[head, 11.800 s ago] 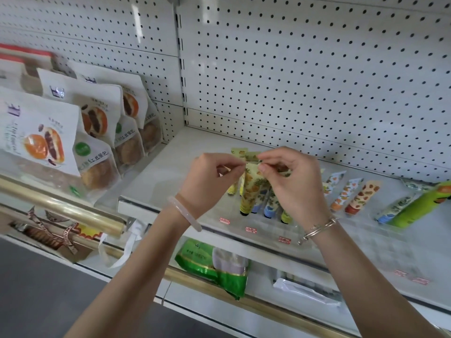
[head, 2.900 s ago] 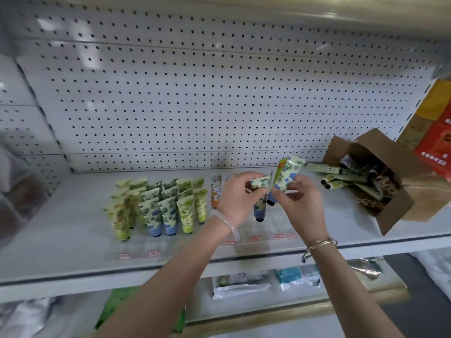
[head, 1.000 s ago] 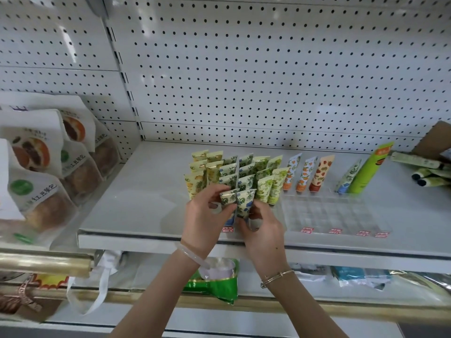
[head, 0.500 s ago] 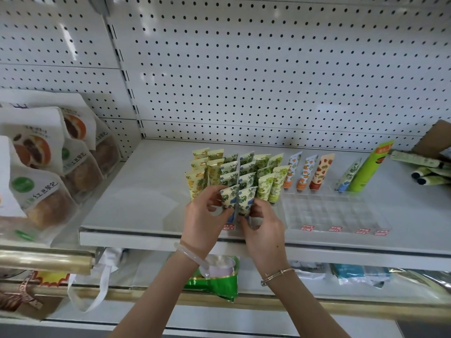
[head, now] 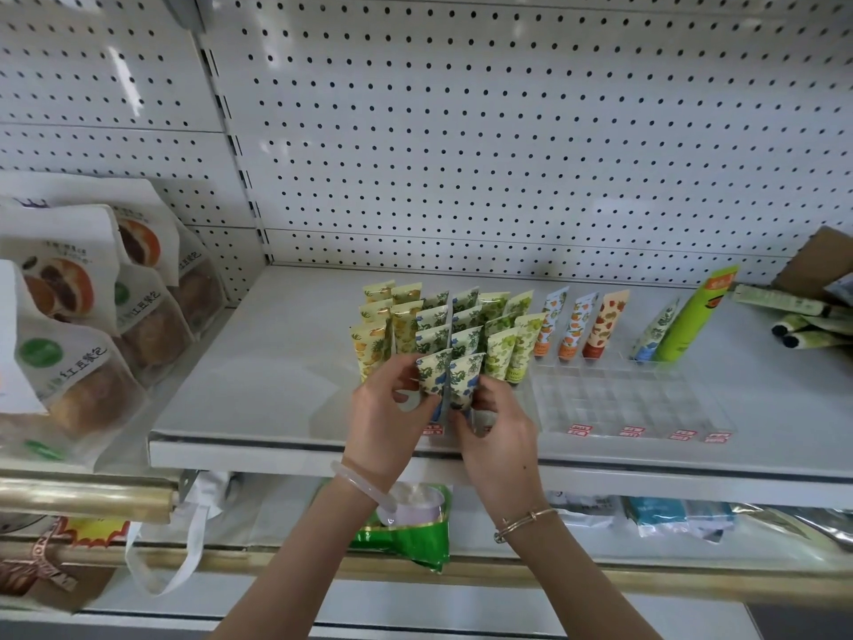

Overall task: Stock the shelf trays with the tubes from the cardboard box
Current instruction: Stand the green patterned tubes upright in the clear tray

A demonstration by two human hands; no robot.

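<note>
At the lower middle of the frame both hands meet at the front row of a block of upright tubes [head: 443,325]. The left hand [head: 383,420] has its fingers curled and pinches the left blue-flowered tube [head: 433,378]. The right hand [head: 501,431] grips the right blue-flowered tube [head: 467,378] in the same way. The two tubes touch side by side. Their long axes are near vertical, with the flat crimped end up and the cap end down behind the fingers, and the tops lean slightly toward the pegboard [head: 461,131]. They stand near the front edge of the shelf [head: 277,362]; whether their caps sit in a tray cannot be told.

Just right of the hands lies a clear tray [head: 614,401]. Its grid of cells shows in front of the orange-patterned tubes [head: 572,325] and a tall green tube [head: 692,318], which stand upright along its back row. To frame left, a wide stretch of shelf surface runs from the block to the snack bags [head: 92,316]. At the right edge a flap of the cardboard box [head: 817,265] shows, and loose tubes [head: 805,332] lie flat beside it, dark caps pointing to frame left.
</note>
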